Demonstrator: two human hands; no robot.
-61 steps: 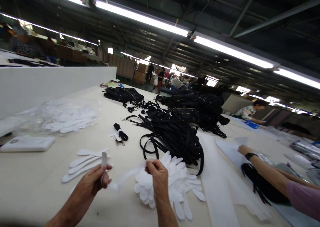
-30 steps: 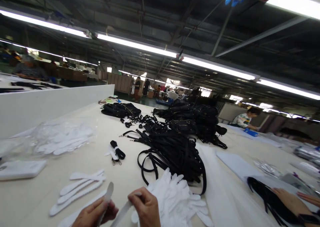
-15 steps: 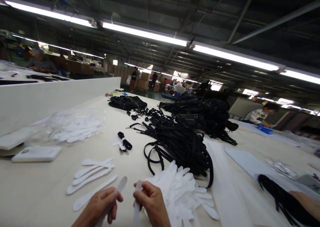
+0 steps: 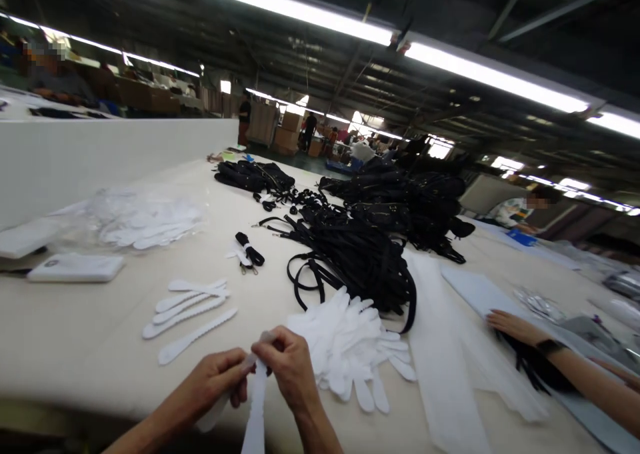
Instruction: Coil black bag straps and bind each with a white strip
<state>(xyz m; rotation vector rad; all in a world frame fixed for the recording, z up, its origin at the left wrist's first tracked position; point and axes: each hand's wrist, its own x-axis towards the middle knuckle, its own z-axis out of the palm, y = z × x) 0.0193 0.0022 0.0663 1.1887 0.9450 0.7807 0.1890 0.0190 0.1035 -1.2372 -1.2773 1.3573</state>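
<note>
My left hand (image 4: 223,374) and my right hand (image 4: 290,361) meet low in the middle, above the table's near edge. Fingers and thumb of the right pinch the upper end of a white strip (image 4: 257,411) with wavy edges, which hangs down. In my left hand is another white strip (image 4: 213,415), largely covered by the fingers. To the right of my hands lies a heap of such white strips (image 4: 345,351), rounded at their ends. Several more loose strips (image 4: 187,314) are spread on the table to the left.
Behind the heap lie tangled black straps (image 4: 355,254) and black bags (image 4: 405,187). One bundled black strap (image 4: 249,249) lies apart. Left are a plastic bag of white strips (image 4: 150,221) and a white box (image 4: 75,267). A co-worker's hand (image 4: 520,327) rests on black material at right.
My hands have come together, bringing the two white strips' upper ends close to each other. The view has tilted down. At right, the co-worker's arm reaches farther in over the black material.
</note>
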